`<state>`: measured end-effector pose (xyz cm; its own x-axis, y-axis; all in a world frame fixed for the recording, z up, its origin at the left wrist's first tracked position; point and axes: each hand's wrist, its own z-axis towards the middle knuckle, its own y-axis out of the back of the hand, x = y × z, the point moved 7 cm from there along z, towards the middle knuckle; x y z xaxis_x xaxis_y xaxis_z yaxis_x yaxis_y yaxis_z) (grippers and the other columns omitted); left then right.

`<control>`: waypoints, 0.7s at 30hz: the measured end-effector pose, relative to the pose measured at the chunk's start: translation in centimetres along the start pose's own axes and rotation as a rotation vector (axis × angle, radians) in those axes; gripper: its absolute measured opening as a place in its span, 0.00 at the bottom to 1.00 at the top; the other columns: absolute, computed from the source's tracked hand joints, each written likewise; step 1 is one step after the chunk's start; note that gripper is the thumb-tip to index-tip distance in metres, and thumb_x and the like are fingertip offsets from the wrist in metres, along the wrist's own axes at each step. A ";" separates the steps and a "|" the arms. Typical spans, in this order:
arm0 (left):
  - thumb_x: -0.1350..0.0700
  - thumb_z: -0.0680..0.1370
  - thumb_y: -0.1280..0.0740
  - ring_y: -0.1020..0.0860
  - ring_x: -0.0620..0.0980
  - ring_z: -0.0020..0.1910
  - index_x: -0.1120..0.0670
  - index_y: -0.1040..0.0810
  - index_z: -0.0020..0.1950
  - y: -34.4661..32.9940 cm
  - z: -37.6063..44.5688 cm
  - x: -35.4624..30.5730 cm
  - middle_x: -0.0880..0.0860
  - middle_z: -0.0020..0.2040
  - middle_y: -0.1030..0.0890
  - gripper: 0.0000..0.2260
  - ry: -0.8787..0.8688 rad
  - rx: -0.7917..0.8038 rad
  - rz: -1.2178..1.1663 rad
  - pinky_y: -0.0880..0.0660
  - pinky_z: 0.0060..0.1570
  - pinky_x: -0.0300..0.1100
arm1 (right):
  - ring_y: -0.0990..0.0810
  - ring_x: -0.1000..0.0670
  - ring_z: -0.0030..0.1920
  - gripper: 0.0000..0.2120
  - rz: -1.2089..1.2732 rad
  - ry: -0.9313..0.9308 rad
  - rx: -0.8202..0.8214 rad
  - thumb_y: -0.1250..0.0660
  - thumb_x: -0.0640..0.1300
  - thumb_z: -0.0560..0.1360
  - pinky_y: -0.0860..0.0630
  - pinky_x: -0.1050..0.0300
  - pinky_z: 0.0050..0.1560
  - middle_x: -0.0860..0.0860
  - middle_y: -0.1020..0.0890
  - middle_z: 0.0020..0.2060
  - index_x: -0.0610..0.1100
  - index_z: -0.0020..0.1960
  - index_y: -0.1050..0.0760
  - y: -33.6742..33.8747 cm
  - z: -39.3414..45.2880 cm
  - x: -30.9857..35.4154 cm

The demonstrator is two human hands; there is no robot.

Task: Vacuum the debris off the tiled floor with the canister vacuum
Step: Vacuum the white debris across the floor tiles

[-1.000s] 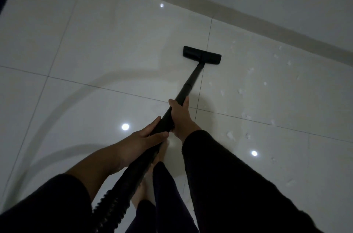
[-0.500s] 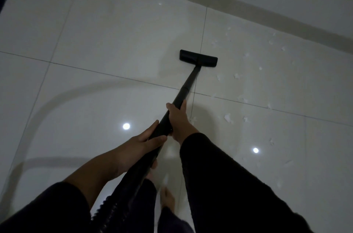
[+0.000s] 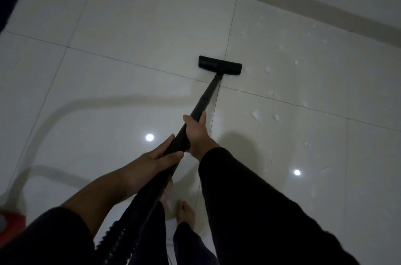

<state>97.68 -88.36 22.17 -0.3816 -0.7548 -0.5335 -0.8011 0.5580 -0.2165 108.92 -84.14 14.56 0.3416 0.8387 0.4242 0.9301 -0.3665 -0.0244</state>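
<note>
Vacuum wand, plain black with no readable branding, gets gripped by both hands, right hand ahead of left hand; floor head sits on the tiled floor just beside white debris.

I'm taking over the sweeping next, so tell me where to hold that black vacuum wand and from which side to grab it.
Grip the wand on its upper stretch, well back from the floor head, coming from above. It slants up toward the person, so the upper shaft is nearest. The right hand wraps it further down; the left hand grips just behind, near the ribbed hose.
</note>
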 end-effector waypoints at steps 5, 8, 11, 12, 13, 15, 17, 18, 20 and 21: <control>0.41 0.71 0.35 0.22 0.53 0.30 0.33 0.48 0.74 -1.8 -2.8 2.9 0.53 0.28 0.22 0.34 0.010 -0.009 -0.033 0.23 0.33 0.44 | 0.27 0.48 0.44 0.34 -0.029 -0.019 0.007 0.41 0.47 0.81 0.26 0.47 0.44 0.47 0.30 0.61 0.63 0.77 0.58 0.5 -2.7 -3.4; 0.44 0.75 0.36 0.23 0.52 0.29 0.35 0.49 0.74 -2.5 -3.6 4.3 0.52 0.27 0.22 0.32 0.013 -0.019 -0.050 0.23 0.32 0.44 | 0.27 0.49 0.44 0.34 -0.039 -0.044 0.010 0.41 0.47 0.81 0.26 0.48 0.42 0.47 0.30 0.62 0.63 0.77 0.59 0.6 -3.4 -4.9; 0.46 0.76 0.37 0.23 0.50 0.28 0.36 0.49 0.75 -2.8 -4.0 5.4 0.51 0.27 0.22 0.32 0.011 -0.037 -0.048 0.23 0.32 0.44 | 0.27 0.49 0.43 0.34 -0.037 -0.046 0.011 0.41 0.47 0.81 0.26 0.48 0.42 0.48 0.31 0.59 0.63 0.77 0.59 0.7 -3.7 -6.2; 0.45 0.75 0.36 0.23 0.50 0.28 0.36 0.49 0.75 -2.8 -4.0 5.8 0.52 0.27 0.22 0.32 0.009 -0.036 -0.047 0.23 0.32 0.44 | 0.27 0.48 0.45 0.34 -0.037 -0.044 0.009 0.41 0.47 0.81 0.26 0.48 0.41 0.48 0.31 0.59 0.63 0.77 0.59 0.6 -3.8 -6.5; 0.44 0.74 0.36 0.23 0.51 0.28 0.36 0.49 0.75 -2.8 -4.0 6.1 0.52 0.27 0.22 0.33 0.010 -0.035 -0.039 0.23 0.33 0.44 | 0.26 0.47 0.47 0.34 -0.036 -0.041 0.007 0.41 0.47 0.81 0.26 0.48 0.41 0.48 0.31 0.59 0.63 0.77 0.59 0.6 -3.8 -6.8; 0.43 0.74 0.36 0.23 0.51 0.29 0.35 0.49 0.75 -2.8 -4.2 6.8 0.52 0.27 0.22 0.33 0.008 -0.027 -0.029 0.23 0.33 0.44 | 0.26 0.46 0.49 0.34 -0.034 -0.039 0.004 0.41 0.47 0.80 0.26 0.47 0.44 0.48 0.31 0.59 0.63 0.77 0.59 0.5 -4.1 -7.4; 0.44 0.75 0.37 0.23 0.51 0.29 0.35 0.49 0.75 -2.8 -4.7 7.5 0.51 0.27 0.22 0.32 0.002 -0.025 -0.020 0.23 0.33 0.44 | 0.26 0.47 0.47 0.34 -0.036 -0.032 -0.001 0.41 0.47 0.80 0.26 0.47 0.45 0.48 0.30 0.58 0.63 0.77 0.58 0.4 -4.5 -8.1; 0.45 0.76 0.37 0.23 0.50 0.28 0.36 0.49 0.75 -2.9 -5.1 7.8 0.51 0.27 0.22 0.31 0.001 -0.026 -0.017 0.23 0.33 0.43 | 0.26 0.48 0.46 0.34 -0.037 -0.028 -0.004 0.41 0.47 0.80 0.26 0.47 0.45 0.48 0.30 0.57 0.63 0.77 0.58 0.3 -4.8 -8.6; 0.46 0.77 0.37 0.23 0.49 0.27 0.36 0.49 0.75 -2.9 -6.1 8.7 0.50 0.26 0.21 0.31 0.000 -0.030 -0.021 0.23 0.32 0.43 | 0.26 0.47 0.46 0.34 -0.035 -0.027 -0.005 0.41 0.47 0.80 0.26 0.46 0.46 0.48 0.30 0.56 0.63 0.77 0.58 -0.1 -5.6 -9.7; 0.47 0.77 0.37 0.23 0.48 0.27 0.36 0.49 0.75 -2.8 -6.6 9.3 0.50 0.26 0.21 0.31 -0.001 -0.029 -0.020 0.23 0.32 0.43 | 0.26 0.47 0.47 0.34 -0.030 -0.028 -0.006 0.41 0.47 0.80 0.25 0.46 0.47 0.48 0.30 0.55 0.63 0.77 0.58 -0.3 -6.0 -10.3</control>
<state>93.33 -99.19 23.21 -0.3652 -0.7652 -0.5301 -0.8215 0.5328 -0.2030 104.27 -95.12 15.62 0.3176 0.8603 0.3987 0.9391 -0.3437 -0.0065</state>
